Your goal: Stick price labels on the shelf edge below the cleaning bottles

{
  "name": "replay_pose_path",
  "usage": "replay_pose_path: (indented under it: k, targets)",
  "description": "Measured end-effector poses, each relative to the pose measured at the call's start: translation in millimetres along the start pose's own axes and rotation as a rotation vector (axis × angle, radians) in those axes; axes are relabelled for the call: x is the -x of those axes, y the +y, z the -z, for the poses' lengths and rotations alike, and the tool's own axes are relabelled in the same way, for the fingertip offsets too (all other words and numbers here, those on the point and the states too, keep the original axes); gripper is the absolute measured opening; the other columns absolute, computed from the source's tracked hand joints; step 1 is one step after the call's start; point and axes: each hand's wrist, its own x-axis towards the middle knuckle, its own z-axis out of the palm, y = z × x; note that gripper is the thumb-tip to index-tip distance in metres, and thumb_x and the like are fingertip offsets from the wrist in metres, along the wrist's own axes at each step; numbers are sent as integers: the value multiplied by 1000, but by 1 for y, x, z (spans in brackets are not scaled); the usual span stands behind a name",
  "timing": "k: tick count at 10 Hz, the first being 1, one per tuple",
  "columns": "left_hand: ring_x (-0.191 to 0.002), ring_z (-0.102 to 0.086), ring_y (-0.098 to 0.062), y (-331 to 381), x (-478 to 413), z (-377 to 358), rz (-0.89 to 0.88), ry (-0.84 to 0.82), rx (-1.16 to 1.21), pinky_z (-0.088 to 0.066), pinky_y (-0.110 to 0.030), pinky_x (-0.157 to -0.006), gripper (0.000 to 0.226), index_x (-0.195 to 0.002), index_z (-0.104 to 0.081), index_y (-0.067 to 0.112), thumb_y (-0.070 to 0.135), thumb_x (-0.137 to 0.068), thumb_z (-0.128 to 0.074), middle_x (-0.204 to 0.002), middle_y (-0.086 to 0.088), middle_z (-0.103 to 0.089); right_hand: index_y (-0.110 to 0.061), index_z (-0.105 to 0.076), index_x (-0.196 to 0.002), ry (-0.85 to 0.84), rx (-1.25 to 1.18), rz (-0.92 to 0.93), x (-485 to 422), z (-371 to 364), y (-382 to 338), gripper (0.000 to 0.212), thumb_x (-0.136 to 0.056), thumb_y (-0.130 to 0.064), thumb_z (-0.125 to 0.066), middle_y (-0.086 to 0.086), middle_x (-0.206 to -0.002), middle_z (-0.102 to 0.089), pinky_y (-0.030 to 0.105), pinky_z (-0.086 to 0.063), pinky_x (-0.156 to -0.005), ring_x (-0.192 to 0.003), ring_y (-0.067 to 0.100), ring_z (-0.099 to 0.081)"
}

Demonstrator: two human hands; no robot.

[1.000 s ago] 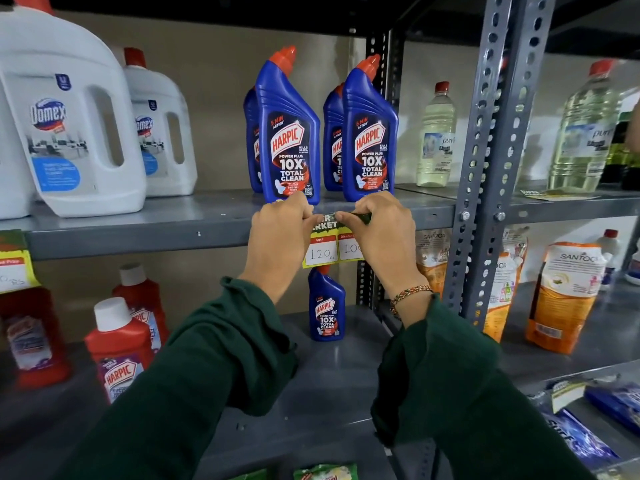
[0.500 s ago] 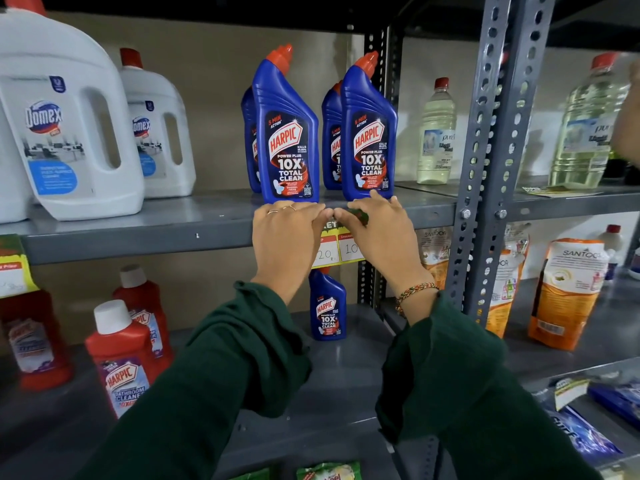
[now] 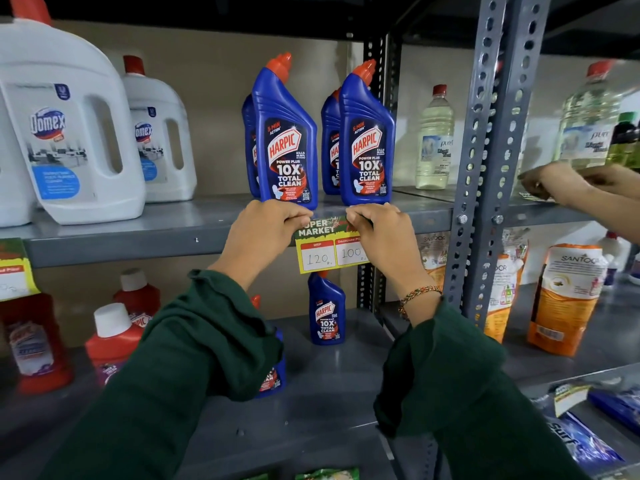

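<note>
A yellow and green price label [image 3: 327, 247] reading 120 and 100 hangs on the grey shelf edge [image 3: 138, 244], just below two blue Harpic bottles [image 3: 289, 147] at the shelf front. My left hand [image 3: 263, 230] presses the label's top left corner against the edge. My right hand [image 3: 381, 233] presses its top right corner and covers part of the right price box. Both hands' fingertips lie on the label's green top strip.
White Domex jugs [image 3: 69, 133] stand at the left, with another price label [image 3: 14, 271] on the edge below them. A perforated grey upright [image 3: 485, 188] stands right of my hands. Another person's hand [image 3: 561, 185] reaches onto the right-hand shelf. Red and blue bottles fill the lower shelf.
My hands have spread slightly apart along the label's top, uncovering its Super Market header and both prices. Another person's hand has come in at the right.
</note>
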Motion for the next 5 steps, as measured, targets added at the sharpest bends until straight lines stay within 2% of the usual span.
replay_pose_path:
  k: [1, 3, 4, 5]
  targets:
    - [-111, -49, -18, -4, 2, 2, -35, -23, 20, -46, -28, -72, 26, -116, -59, 21, 26, -91, -53, -116, -6, -64, -11, -62, -105, 24, -3, 19, 2, 3, 0, 19, -92, -13, -48, 13, -103, -69, 39, -49, -82, -99, 29, -56]
    - [-113, -48, -21, -5, 6, 2, -55, -58, 22, -52, -33, -77, 27, -119, -56, 19, 18, -94, -49, -119, -10, -61, -7, -52, -117, -11, 35, 15, 13, 5, -7, 31, -87, 0, -46, 19, -116, -61, 47, -47, -93, -112, 31, -51]
    - [-116, -47, -21, -1, 8, 7, -86, -63, 31, -51, -32, -79, 29, -122, -53, 17, 15, -95, -46, -122, -12, -58, -8, -49, -120, -16, -51, -52, 7, 10, -12, 31, -91, -4, -42, 19, -115, -59, 46, -50, -89, -109, 31, -53]
    - [-120, -44, -22, 0, 17, 11, -122, 70, 79, -50, -37, -88, 32, -128, -47, 13, 17, -97, -41, -125, -13, -56, -13, -40, -129, 27, -117, -44, 26, 9, -14, 33, -97, -20, -33, 17, -128, -54, 37, -47, -92, -118, 27, -50]
